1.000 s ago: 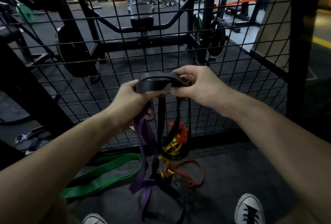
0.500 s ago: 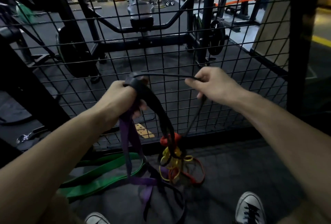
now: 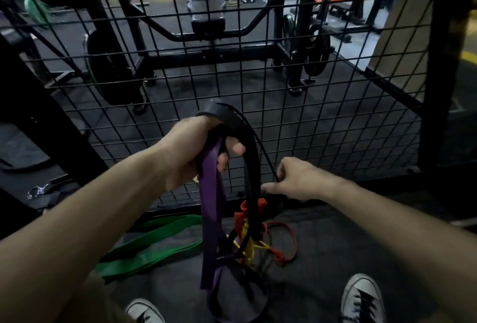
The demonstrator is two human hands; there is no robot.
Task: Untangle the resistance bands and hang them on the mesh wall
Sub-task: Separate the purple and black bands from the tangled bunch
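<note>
Black band (image 3: 242, 129) loops over left hand (image 3: 191, 152); right hand (image 3: 296, 180) seemingly pinches it.

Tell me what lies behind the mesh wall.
Behind the mesh wall: a black machine frame, its padded seat, and weight plates. The right post hides what lies behind it.

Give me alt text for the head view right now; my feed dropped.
The left hand grips the top of a tangled bunch of bands, wide black band and purple band among them, in front of the mesh wall. The right hand pinches a thin black band lower down. A green band lies on the floor.
</note>
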